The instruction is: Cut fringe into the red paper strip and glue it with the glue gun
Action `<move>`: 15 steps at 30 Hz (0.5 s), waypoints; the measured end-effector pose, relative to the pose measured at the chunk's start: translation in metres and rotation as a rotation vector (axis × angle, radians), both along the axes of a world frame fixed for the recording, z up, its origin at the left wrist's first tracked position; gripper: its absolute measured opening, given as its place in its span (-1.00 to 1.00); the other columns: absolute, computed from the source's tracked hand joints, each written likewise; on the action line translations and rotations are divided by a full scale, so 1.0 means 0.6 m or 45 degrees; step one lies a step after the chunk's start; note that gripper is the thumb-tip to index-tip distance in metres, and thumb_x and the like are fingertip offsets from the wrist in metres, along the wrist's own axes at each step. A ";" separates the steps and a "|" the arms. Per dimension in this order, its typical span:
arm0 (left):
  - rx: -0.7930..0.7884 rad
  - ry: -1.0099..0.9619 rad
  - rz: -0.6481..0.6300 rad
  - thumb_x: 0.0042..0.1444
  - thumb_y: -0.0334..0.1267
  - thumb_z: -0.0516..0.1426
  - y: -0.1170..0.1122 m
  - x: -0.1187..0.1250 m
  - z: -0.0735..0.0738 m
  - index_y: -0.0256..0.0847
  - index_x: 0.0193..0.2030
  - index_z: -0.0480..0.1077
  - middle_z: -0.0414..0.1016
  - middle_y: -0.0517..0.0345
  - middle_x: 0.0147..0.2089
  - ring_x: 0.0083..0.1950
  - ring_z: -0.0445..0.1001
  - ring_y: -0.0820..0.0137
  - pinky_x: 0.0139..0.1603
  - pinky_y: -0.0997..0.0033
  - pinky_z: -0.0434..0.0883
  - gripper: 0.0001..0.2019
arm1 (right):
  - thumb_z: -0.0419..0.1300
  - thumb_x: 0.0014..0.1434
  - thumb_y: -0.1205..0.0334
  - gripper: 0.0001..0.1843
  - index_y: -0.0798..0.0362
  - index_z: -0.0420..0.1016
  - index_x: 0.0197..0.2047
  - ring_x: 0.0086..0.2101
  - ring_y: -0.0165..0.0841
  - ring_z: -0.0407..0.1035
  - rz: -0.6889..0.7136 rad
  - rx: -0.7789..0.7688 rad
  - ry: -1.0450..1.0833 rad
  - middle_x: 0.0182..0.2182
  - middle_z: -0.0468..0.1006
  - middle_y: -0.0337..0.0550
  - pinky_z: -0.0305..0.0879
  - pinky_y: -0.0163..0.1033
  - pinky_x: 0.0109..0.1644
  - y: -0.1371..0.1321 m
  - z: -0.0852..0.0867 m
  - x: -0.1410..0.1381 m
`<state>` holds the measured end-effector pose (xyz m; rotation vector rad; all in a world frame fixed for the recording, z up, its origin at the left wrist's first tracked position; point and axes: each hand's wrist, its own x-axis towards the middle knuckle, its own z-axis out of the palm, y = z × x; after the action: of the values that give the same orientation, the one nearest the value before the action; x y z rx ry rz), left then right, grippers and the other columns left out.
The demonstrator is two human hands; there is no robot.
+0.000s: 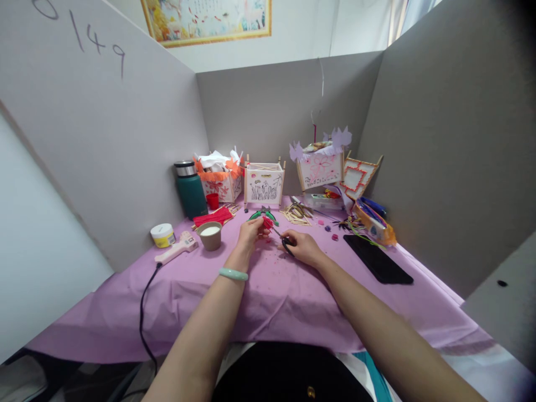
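Note:
Near the middle of the table, my left hand (250,234) pinches a small bunched red piece (268,223), perhaps paper or cloth; its exact kind is too small to make out. My right hand (302,247) grips black-handled scissors (287,244), whose blades point up and left toward the red piece. Whether the blades touch it I cannot tell. Just behind my left hand lie green-handled pliers (264,212). Tiny scraps dot the purple cloth (272,285) below my hands.
On the left stand a green bottle (190,190), a cup with white contents (210,237), a jar (163,235) and a corded pink glue gun (178,249). Decorated box frames (264,187) line the back. Wooden sticks (296,214) lie behind my right hand; a black phone-like slab (377,258) lies right.

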<state>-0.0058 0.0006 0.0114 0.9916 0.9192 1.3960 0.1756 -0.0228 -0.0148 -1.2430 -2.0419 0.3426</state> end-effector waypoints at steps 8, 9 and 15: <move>0.002 0.031 -0.011 -0.02 -0.25 0.22 -0.002 0.000 0.002 -0.35 -0.42 0.45 0.47 0.08 -0.55 -0.57 0.42 0.46 -0.54 0.49 0.39 -0.84 | 0.28 -0.01 0.01 -0.67 0.01 0.52 -0.20 -0.48 -0.41 0.32 0.012 -0.007 0.018 -0.50 0.50 -0.27 0.10 -0.37 -0.41 0.002 -0.002 0.000; 0.004 0.032 -0.016 -0.02 -0.25 0.22 -0.002 0.000 0.002 -0.35 -0.42 0.45 0.46 0.08 -0.55 -0.57 0.42 0.46 -0.54 0.49 0.39 -0.83 | 0.28 0.00 0.01 -0.67 0.01 0.52 -0.20 -0.48 -0.41 0.32 0.014 -0.008 0.018 -0.49 0.51 -0.27 0.10 -0.37 -0.40 0.002 -0.003 0.001; 0.008 -0.004 -0.029 -0.02 -0.22 0.23 0.001 -0.001 -0.002 -0.35 -0.42 0.45 0.45 0.09 -0.55 -0.57 0.43 0.45 -0.53 0.46 0.39 -0.82 | 0.28 0.00 0.02 -0.69 0.01 0.51 -0.20 -0.48 -0.41 0.32 0.011 0.008 0.019 -0.50 0.50 -0.27 0.10 -0.37 -0.40 0.003 -0.005 0.002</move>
<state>-0.0065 0.0010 0.0100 1.0017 0.8992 1.3815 0.1768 -0.0209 -0.0176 -1.2244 -2.0352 0.3480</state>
